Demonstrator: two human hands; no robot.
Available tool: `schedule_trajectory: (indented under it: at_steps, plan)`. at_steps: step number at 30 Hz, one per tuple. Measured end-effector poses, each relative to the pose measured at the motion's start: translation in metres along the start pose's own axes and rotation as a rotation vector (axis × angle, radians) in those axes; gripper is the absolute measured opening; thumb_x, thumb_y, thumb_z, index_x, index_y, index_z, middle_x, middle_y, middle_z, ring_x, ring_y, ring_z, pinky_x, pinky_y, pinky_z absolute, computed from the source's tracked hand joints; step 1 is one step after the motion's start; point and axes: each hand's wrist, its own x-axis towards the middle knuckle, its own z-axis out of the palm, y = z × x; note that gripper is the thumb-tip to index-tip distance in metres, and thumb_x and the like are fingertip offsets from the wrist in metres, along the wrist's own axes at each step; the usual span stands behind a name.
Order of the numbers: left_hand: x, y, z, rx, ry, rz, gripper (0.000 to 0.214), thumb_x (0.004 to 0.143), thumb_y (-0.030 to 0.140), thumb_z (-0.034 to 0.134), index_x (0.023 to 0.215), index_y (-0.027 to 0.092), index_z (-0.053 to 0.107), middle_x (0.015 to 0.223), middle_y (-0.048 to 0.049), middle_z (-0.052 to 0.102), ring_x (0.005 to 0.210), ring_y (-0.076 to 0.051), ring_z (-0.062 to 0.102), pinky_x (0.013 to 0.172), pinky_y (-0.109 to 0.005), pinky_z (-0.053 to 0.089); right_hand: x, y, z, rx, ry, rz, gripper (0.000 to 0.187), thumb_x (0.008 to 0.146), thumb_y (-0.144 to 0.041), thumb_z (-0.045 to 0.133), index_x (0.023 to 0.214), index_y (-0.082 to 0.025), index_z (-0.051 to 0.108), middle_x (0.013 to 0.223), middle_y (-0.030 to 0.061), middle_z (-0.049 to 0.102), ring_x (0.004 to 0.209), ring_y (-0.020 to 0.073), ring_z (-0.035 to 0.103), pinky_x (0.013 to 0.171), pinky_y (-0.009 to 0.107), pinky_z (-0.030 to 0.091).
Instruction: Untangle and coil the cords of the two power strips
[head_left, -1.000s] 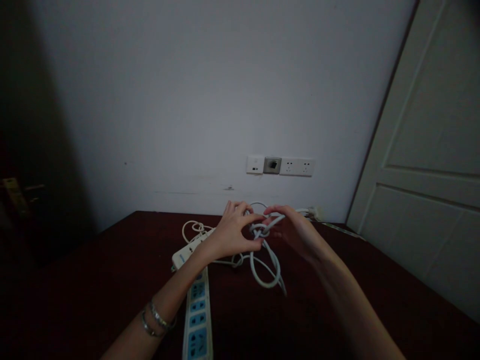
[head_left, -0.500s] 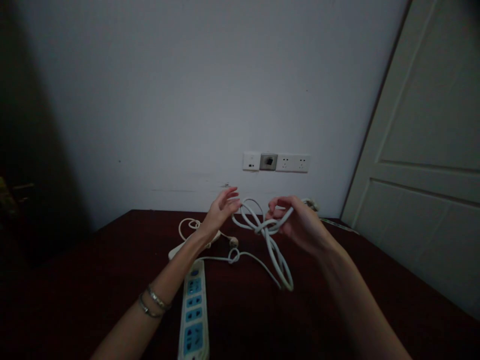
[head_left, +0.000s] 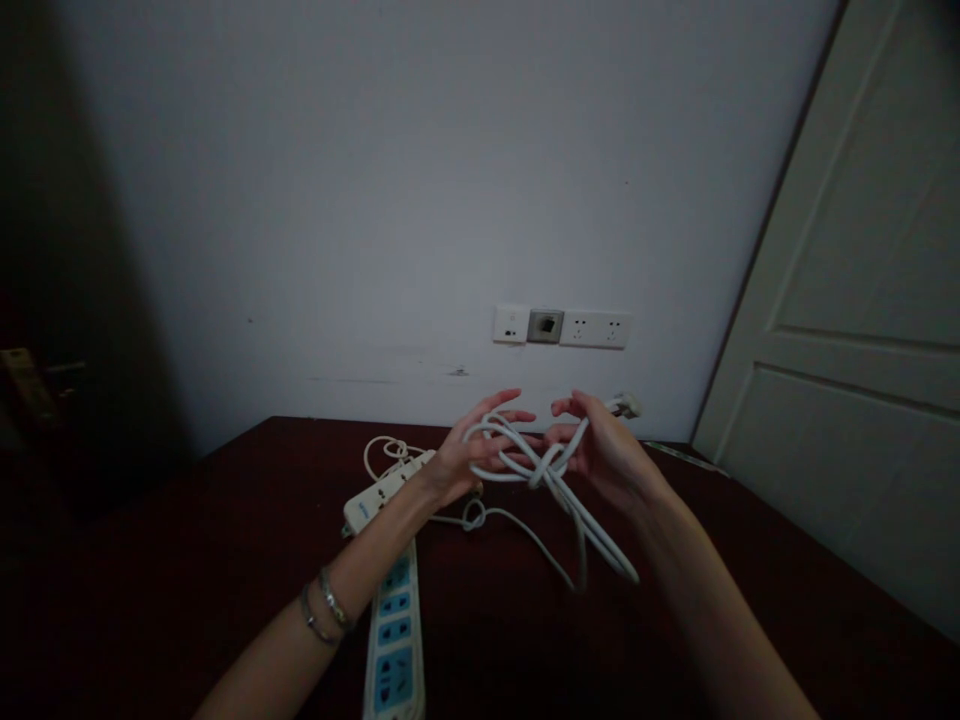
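Observation:
A knotted white cable (head_left: 559,485) hangs in the air between my hands above a dark red table (head_left: 187,590). My left hand (head_left: 465,455) has its fingers through one loop of the cable, thumb and fingers curled around the strands. My right hand (head_left: 604,450) pinches the cable next to the knot, and a long loop dangles down from it toward the table. The cable trails down to a small coil (head_left: 472,515) on the table. Bracelets sit on my left wrist (head_left: 326,610).
Two white power strips lie on the table: one with blue sockets (head_left: 394,640) near me, another (head_left: 379,493) further back. Wall sockets (head_left: 562,328) are on the white wall behind. A pale door (head_left: 862,330) stands at the right. A white plug (head_left: 624,405) lies by the wall.
My left hand let go, opened, then went back into the cable's loop. My right hand lifted the knot and the hanging loop swung to the right.

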Motion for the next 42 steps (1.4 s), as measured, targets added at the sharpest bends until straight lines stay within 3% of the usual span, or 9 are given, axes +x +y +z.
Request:
schedule_trajectory:
  at_steps: [7, 12, 15, 17, 22, 28, 34, 38, 42]
  plan:
    - [0.005, -0.011, -0.003, 0.067, 0.276, 0.048, 0.036, 0.077, 0.043, 0.06, 0.101, 0.019, 0.054, 0.078, -0.0038, 0.062, 0.065, -0.016, 0.061, 0.059, -0.03, 0.052, 0.002, -0.001, 0.002, 0.052, 0.093, -0.001, 0.024, 0.091, -0.038, 0.03, 0.081, -0.021, 0.044, 0.05, 0.0003, 0.059, 0.042, 0.0138, 0.055, 0.046, 0.024, 0.044]
    - [0.007, -0.01, 0.002, 0.112, 0.448, 0.111, 0.027, 0.072, 0.038, 0.064, 0.086, 0.017, 0.055, 0.073, -0.0012, 0.059, 0.055, -0.012, 0.058, 0.05, -0.024, 0.049, 0.002, 0.003, 0.001, 0.131, -0.125, 0.042, 0.025, 0.087, -0.038, 0.038, 0.076, -0.019, 0.051, 0.057, 0.0027, 0.06, 0.05, 0.0134, 0.057, 0.05, 0.023, 0.044]
    - [0.01, -0.008, 0.005, 0.054, 0.57, 0.091, 0.026, 0.07, 0.032, 0.065, 0.091, 0.018, 0.057, 0.074, -0.0007, 0.06, 0.055, -0.012, 0.058, 0.048, -0.022, 0.047, 0.001, 0.006, 0.0, 0.1, -0.276, 0.052, 0.023, 0.081, -0.038, 0.049, 0.076, -0.017, 0.055, 0.063, 0.0037, 0.062, 0.056, 0.0123, 0.056, 0.049, 0.021, 0.04]
    - [0.011, -0.007, 0.008, -0.039, 0.664, 0.055, 0.024, 0.072, 0.026, 0.064, 0.094, 0.019, 0.056, 0.073, -0.0004, 0.06, 0.054, -0.011, 0.058, 0.048, -0.021, 0.047, 0.0, 0.008, 0.0, 0.029, -0.36, 0.035, 0.021, 0.08, -0.036, 0.053, 0.081, -0.016, 0.059, 0.068, 0.0042, 0.063, 0.059, 0.0113, 0.055, 0.047, 0.019, 0.037]
    - [0.012, -0.005, 0.012, -0.205, 0.789, -0.15, 0.014, 0.079, 0.025, 0.056, 0.073, 0.013, 0.052, 0.058, -0.0006, 0.056, 0.043, -0.011, 0.054, 0.046, -0.024, 0.047, -0.003, 0.01, 0.001, -0.11, -0.438, -0.026, 0.027, 0.082, -0.036, 0.055, 0.099, -0.017, 0.062, 0.084, 0.0061, 0.065, 0.07, 0.0121, 0.057, 0.054, 0.02, 0.04]
    - [0.012, -0.008, 0.001, -0.107, 0.621, -0.244, 0.021, 0.076, 0.033, 0.061, 0.077, 0.013, 0.053, 0.068, -0.0037, 0.061, 0.05, -0.014, 0.058, 0.049, -0.027, 0.048, -0.003, 0.015, 0.0, -0.133, -0.425, -0.088, 0.024, 0.08, -0.037, 0.059, 0.095, -0.018, 0.057, 0.075, 0.0025, 0.063, 0.063, 0.0107, 0.055, 0.053, 0.021, 0.039]
    - [0.009, 0.0, -0.005, 0.403, 0.637, -0.032, 0.054, 0.071, 0.041, 0.068, 0.118, 0.024, 0.049, 0.105, -0.0076, 0.059, 0.086, -0.021, 0.061, 0.07, -0.033, 0.049, 0.003, 0.021, -0.001, -0.285, -0.355, -0.195, 0.026, 0.083, -0.043, 0.051, 0.094, -0.019, 0.048, 0.068, 0.0016, 0.063, 0.058, 0.0113, 0.054, 0.045, 0.019, 0.035]
    - [0.002, 0.01, 0.003, 0.79, 0.281, 0.137, 0.047, 0.067, 0.035, 0.072, 0.112, 0.024, 0.06, 0.137, -0.0091, 0.04, 0.124, -0.028, 0.039, 0.102, -0.042, 0.03, 0.002, 0.017, 0.002, -0.364, -0.233, -0.257, 0.032, 0.08, -0.05, 0.051, 0.087, -0.019, 0.049, 0.061, -0.0015, 0.059, 0.052, 0.0112, 0.052, 0.044, 0.021, 0.035]
    - [-0.004, 0.012, 0.007, 1.004, 0.028, 0.156, 0.051, 0.064, 0.027, 0.075, 0.113, 0.024, 0.06, 0.136, -0.0096, 0.042, 0.131, -0.028, 0.029, 0.109, -0.047, 0.014, 0.003, 0.015, 0.003, -0.37, -0.116, -0.268, 0.037, 0.08, -0.055, 0.046, 0.082, -0.019, 0.052, 0.055, -0.0028, 0.056, 0.048, 0.0112, 0.049, 0.045, 0.023, 0.036]
